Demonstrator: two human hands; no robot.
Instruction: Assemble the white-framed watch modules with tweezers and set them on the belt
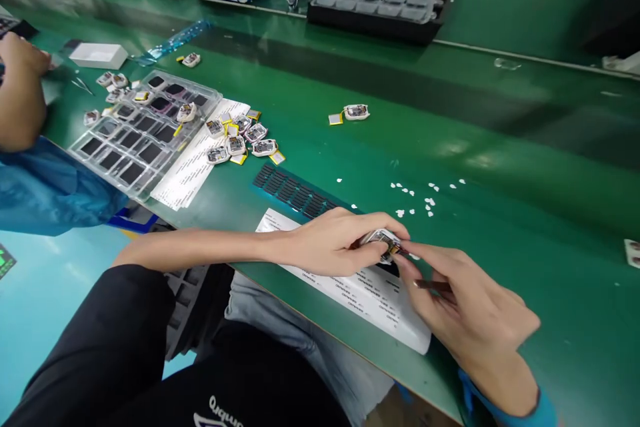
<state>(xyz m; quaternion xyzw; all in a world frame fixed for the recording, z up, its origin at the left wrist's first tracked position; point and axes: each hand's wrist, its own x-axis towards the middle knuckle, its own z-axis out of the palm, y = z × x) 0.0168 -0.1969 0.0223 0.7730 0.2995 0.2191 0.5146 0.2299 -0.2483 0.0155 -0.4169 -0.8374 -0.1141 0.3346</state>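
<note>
White module (pixel 383 243), pinched in the left hand (pixel 333 243) fingertips above the label sheet (pixel 360 293), lies long axis toward 4 o'clock. Right hand (pixel 470 313) at 4 o'clock, fingers closed on tweezers (pixel 430 285) touching its yellow end.

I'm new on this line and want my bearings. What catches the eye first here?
Front and centre, the left hand and right hand pinch a small electronic module over a white label sheet. Farther left lie a heap of similar modules and a clear compartment tray on the green table.
</note>
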